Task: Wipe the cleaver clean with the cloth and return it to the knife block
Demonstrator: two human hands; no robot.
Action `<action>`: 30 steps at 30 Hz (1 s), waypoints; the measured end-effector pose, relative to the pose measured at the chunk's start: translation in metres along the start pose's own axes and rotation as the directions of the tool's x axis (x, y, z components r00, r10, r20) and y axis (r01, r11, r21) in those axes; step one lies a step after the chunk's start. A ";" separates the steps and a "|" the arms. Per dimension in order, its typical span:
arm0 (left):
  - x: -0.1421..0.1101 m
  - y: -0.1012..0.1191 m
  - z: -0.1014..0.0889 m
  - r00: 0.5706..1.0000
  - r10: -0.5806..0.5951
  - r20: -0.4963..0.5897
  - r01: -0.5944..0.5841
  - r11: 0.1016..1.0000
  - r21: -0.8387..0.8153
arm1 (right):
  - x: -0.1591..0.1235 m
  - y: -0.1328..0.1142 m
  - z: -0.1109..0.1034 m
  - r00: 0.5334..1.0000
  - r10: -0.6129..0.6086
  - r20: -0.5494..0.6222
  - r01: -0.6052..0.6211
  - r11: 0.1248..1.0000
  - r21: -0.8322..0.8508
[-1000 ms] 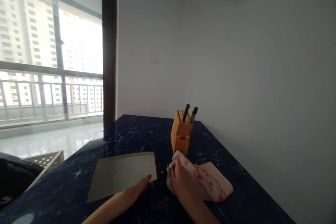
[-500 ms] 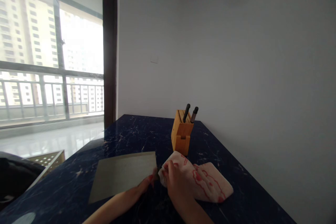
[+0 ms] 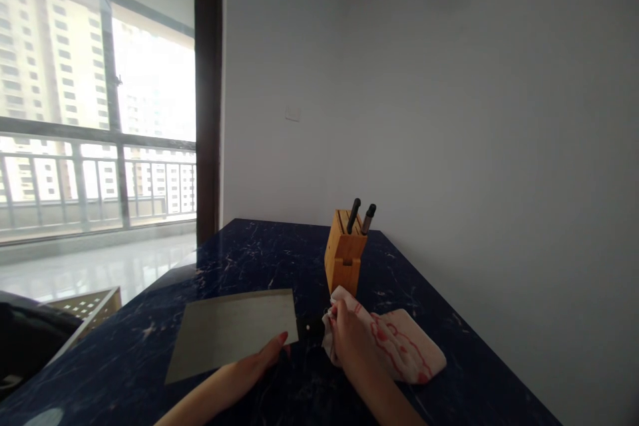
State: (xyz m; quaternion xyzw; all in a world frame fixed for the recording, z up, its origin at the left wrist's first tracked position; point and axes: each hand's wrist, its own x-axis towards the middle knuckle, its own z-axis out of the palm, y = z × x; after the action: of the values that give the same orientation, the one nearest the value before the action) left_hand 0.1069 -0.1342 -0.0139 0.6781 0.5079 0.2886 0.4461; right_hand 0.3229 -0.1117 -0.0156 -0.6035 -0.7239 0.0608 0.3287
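Note:
A cleaver (image 3: 234, 326) with a wide grey blade is over the dark tabletop at centre left. Its short black handle (image 3: 308, 328) with a pale rivet points right, toward the cloth. My left hand (image 3: 267, 354) holds the blade near its handle end, thumb on the upper face and the other fingers mostly hidden below. My right hand (image 3: 347, 329) is closed on the bunched left end of a white towel (image 3: 407, 346) with red print. The towel's right part lies folded on the table.
Behind the towel stands a wooden knife block (image 3: 344, 253) with two black-handled tools in it. The dark blue marbled table (image 3: 279, 253) meets a grey wall at right. A beige perforated basket (image 3: 94, 309) is at the left, beside a window.
My right hand has moved right with the towel's end, away from the cleaver, and the black handle now shows. My left hand has shifted slightly left and down on the blade.

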 end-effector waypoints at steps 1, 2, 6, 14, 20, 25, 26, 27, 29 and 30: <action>0.000 0.000 0.000 1.000 -0.005 0.003 0.005 1.000 0.005 | 0.001 0.001 -0.001 1.000 0.007 0.002 -0.007 1.000 -0.003; 0.000 0.001 0.000 1.000 -0.011 0.006 0.011 1.000 0.006 | 0.001 0.003 -0.002 1.000 0.017 0.006 -0.017 1.000 -0.006; 0.000 0.003 0.000 0.999 -0.036 0.012 0.036 0.999 -0.004 | 0.003 0.007 -0.010 0.997 0.060 0.044 -0.059 0.998 -0.028; -0.006 0.010 -0.002 1.000 -0.017 0.003 0.017 0.999 -0.041 | 0.007 0.017 -0.021 0.996 0.041 0.075 -0.038 0.998 -0.042; -0.004 0.005 0.000 0.995 -0.095 0.026 0.096 0.995 -0.041 | 0.007 0.015 -0.023 0.997 0.055 0.061 -0.052 0.998 -0.041; -0.009 0.013 -0.001 0.990 -0.137 0.019 0.137 0.989 -0.050 | 0.008 0.014 -0.021 0.995 0.060 0.074 -0.059 0.998 -0.017; -0.010 0.015 -0.002 0.992 -0.125 0.020 0.126 0.991 -0.043 | 0.008 0.014 -0.020 0.995 0.065 0.078 -0.065 0.998 -0.005; -0.011 0.018 -0.003 0.995 -0.101 0.026 0.102 0.994 -0.032 | 0.008 0.014 -0.019 0.995 0.067 0.079 -0.068 0.998 0.005; -0.012 0.020 -0.005 0.998 -0.047 0.041 0.047 0.999 0.003 | 0.008 0.014 -0.017 0.995 0.059 0.077 -0.061 0.998 0.016; -0.012 0.020 -0.005 0.999 -0.021 0.049 0.020 1.000 0.021 | 0.008 0.013 -0.016 0.996 0.053 0.076 -0.054 0.998 0.018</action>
State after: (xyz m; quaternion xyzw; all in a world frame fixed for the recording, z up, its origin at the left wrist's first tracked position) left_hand 0.1072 -0.1460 0.0073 0.6842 0.5065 0.2619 0.4546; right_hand 0.3424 -0.1062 -0.0061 -0.6166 -0.7187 0.0995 0.3055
